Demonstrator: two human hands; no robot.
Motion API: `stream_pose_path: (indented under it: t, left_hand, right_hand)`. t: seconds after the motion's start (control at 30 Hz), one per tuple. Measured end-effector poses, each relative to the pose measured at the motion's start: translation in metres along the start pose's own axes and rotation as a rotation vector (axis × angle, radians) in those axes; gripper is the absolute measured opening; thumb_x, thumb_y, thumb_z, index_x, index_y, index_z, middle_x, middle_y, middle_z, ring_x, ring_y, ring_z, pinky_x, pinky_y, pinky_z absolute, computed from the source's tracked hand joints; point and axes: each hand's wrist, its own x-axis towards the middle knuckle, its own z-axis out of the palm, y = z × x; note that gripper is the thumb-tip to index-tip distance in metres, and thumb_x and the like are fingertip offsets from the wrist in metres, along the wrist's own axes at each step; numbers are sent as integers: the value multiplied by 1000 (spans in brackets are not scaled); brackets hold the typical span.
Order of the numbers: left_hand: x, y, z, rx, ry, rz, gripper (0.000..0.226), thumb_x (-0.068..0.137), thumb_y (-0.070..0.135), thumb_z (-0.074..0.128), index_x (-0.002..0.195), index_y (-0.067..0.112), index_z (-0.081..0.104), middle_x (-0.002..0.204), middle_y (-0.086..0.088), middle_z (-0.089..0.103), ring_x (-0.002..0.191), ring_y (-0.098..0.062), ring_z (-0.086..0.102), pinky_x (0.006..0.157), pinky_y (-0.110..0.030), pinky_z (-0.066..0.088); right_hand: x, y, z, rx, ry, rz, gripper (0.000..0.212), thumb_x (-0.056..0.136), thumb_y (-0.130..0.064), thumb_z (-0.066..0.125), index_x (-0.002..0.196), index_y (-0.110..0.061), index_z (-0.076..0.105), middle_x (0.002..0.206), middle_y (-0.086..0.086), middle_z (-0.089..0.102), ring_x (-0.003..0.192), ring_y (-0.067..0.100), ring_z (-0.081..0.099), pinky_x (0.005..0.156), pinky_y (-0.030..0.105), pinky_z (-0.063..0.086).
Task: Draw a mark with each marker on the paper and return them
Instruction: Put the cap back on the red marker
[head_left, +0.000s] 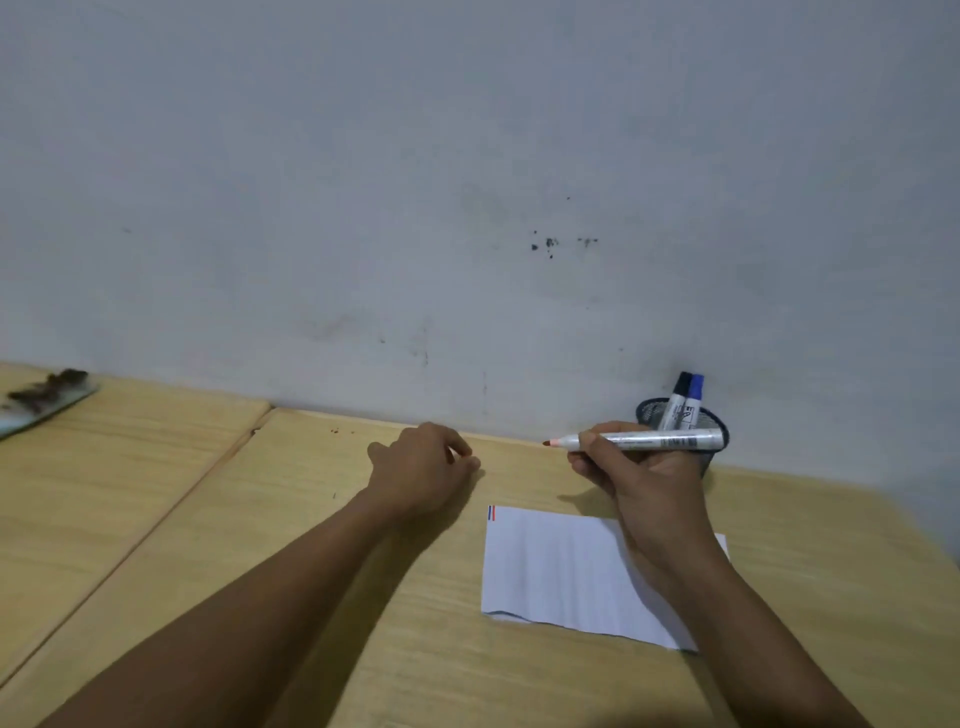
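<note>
The two bare forearms come in from the bottom edge and reach forward over the wooden surface. Under the right wrist lies the white paper, flat, with two short marks at its far left corner, one blue and one red, side by side.

A little further, the left hand rests on the surface, to the left of the paper and apart from it. Its fingers are curled in loosely; perhaps they hold the cap, but I cannot tell. The right hand is closed around an uncapped marker, which lies almost level above the surface, with its reddish tip pointing toward the left hand.

Just behind the right hand, against the wall, stands a dark mesh holder with a black-capped marker and a blue-capped marker upright in it.

In my judgement the red mark is already made (the tip is off the paper), so the step now is closing this marker. The next move calls for bringing the cap onto the tip and then placing the marker in the holder.
</note>
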Motion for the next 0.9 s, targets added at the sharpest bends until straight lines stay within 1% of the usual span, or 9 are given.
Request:
stream_pose_path:
  t: [0.1, 0.2, 0.27, 0.37, 0.5, 0.67, 0.77, 0.83, 0.9]
  left_hand:
    - [-9, 11, -9, -46, 59, 25, 16, 84, 45, 64, 87, 32, 73, 78, 16, 68, 92, -10, 63, 80, -37, 33]
    - [-29, 36, -32, -406, 77, 107, 10, 80, 38, 71, 83, 29, 73, 76, 14, 73, 79, -9, 66, 75, -33, 51]
    - [-47, 59, -51, -633, 29, 206, 9, 84, 26, 73, 92, 23, 75, 85, 7, 76, 79, -11, 69, 71, -27, 56]
    - [-72, 90, -78, -734, -41, 367, 19, 88, 19, 70, 106, 14, 76, 94, 2, 77, 76, 1, 65, 71, -14, 51]
    - [-95, 115, -100, -758, -47, 463, 20, 89, 16, 69, 108, 13, 75, 96, -2, 77, 76, -3, 63, 73, -16, 52]
    - [-118, 139, -113, -706, -64, 581, 19, 89, 11, 68, 107, 8, 75, 93, -5, 77, 71, 3, 62, 70, -11, 49]
    - [-123, 151, -113, -623, 67, 636, 14, 84, 15, 74, 98, 14, 79, 83, 2, 77, 67, 5, 61, 62, -8, 43]
    - [-125, 157, -110, -566, 191, 673, 13, 81, 18, 78, 93, 19, 80, 75, 9, 74, 63, 2, 58, 57, -9, 38]
    - [-126, 162, -104, -470, 313, 733, 13, 80, 22, 79, 93, 25, 79, 71, 17, 68, 69, -5, 59, 62, -9, 39]
  right_hand:
    - [-12, -17, -12, -1, 36, -13, 9, 85, 6, 71, 93, 10, 68, 76, 15, 70, 70, 23, 69, 66, 20, 59]
    - [-22, -39, -19, -13, 43, -17, 16, 87, 2, 71, 99, 12, 67, 80, 23, 70, 62, 15, 70, 57, 23, 52]
    - [-27, -56, -19, -17, 36, -40, 16, 87, -1, 71, 98, 11, 69, 78, 19, 72, 63, 14, 72, 60, 27, 53]
    - [-36, -84, -13, 16, -1, -102, 9, 87, -1, 72, 93, 5, 70, 79, 17, 72, 67, 18, 72, 68, 24, 58]
    - [-52, -114, -10, 27, -24, -189, 5, 87, 0, 72, 91, 2, 70, 77, 15, 72, 69, 21, 72, 70, 25, 58]
    - [-69, -137, -17, -34, -91, -232, 9, 85, -1, 73, 91, 5, 70, 78, 14, 74, 73, 23, 72, 77, 31, 60]
    - [-73, -150, -22, -43, -117, -255, 9, 86, -4, 73, 90, 4, 72, 77, 12, 74, 73, 23, 71, 80, 34, 60]
    - [-72, -156, -29, -71, -139, -256, 10, 88, -9, 72, 88, 1, 73, 73, 8, 74, 70, 21, 69, 80, 35, 59]
    - [-70, -158, -34, -100, -129, -232, 16, 88, -16, 73, 87, 0, 75, 72, 10, 73, 68, 20, 68, 81, 38, 59]
